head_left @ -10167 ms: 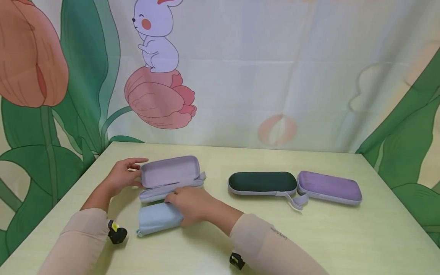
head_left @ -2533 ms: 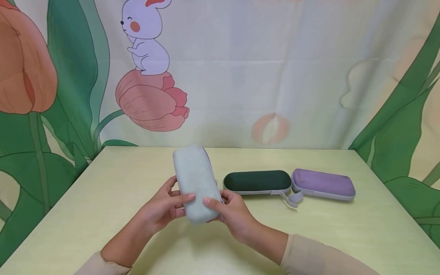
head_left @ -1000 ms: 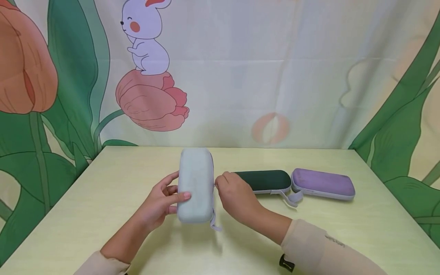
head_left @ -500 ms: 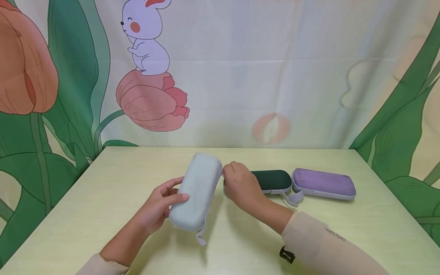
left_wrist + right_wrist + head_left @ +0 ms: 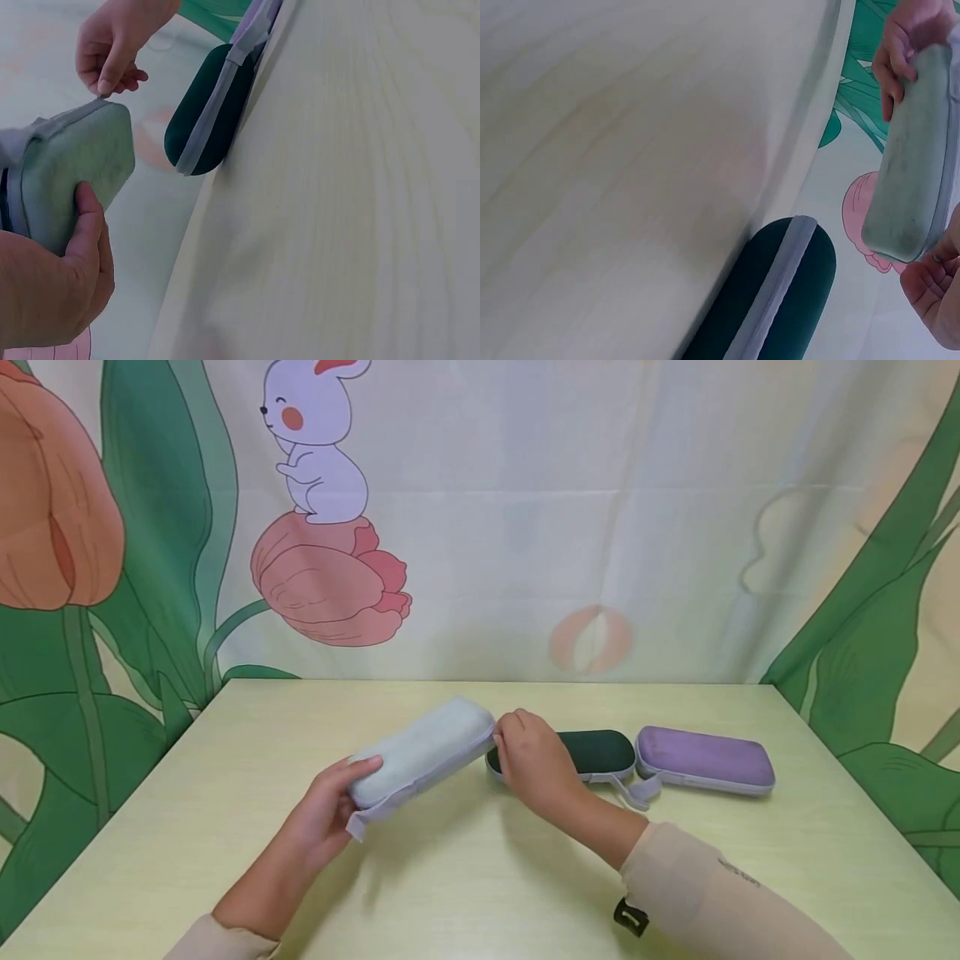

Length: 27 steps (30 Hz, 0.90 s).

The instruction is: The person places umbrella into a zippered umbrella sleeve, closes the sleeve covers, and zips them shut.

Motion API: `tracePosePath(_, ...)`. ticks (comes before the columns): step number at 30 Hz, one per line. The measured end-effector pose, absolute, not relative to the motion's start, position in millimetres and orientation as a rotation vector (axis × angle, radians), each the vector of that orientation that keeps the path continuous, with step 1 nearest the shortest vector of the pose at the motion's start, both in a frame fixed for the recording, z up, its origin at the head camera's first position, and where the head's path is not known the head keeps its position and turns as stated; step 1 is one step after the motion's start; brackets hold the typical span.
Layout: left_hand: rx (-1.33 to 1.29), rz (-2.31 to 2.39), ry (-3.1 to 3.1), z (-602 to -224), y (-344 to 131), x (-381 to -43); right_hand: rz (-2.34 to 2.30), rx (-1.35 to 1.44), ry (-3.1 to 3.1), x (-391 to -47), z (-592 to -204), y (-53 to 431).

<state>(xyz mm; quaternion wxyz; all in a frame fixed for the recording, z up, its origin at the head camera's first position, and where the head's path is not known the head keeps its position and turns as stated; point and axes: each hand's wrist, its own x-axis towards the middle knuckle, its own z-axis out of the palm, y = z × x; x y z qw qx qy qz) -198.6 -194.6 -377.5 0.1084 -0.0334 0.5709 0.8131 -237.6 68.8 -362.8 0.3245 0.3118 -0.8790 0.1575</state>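
Observation:
My left hand point(image 5: 321, 810) holds a pale green zip-up glasses case point(image 5: 423, 747) above the table, thumb on top and fingers underneath. The case is tilted, its far end up and to the right, with its lilac zip edge facing me. A short fabric strap point(image 5: 357, 827) hangs at the near end. At the far right corner my right hand point(image 5: 536, 768) pinches the zip pull, which its fingers mostly hide. In the left wrist view, the right fingertips point(image 5: 105, 88) meet the zip edge at the corner of the case point(image 5: 90, 157).
A dark green case point(image 5: 603, 752) lies on the table point(image 5: 465, 893) behind my right hand, partly covered by it. Touching its right end is a purple case point(image 5: 705, 760); a grey strap point(image 5: 643, 793) lies between them. A printed curtain point(image 5: 487, 527) hangs behind the table.
The case lay open on the table beside a light blue pouch; now it is lifted, lid down, and the pouch is out of sight. Recently it tilted rightward as my right hand moved along the zip.

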Motion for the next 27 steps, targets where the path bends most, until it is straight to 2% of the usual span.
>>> tracePosePath(11,-0.201,2.488,1.711,-373,-200,-200,0.406,0.9,-2.275,-234,-368,71)
tracePosePath(27,0.021,2.464,1.742,-373,-213,-201,0.417,0.938,-2.29,-246,-367,86)
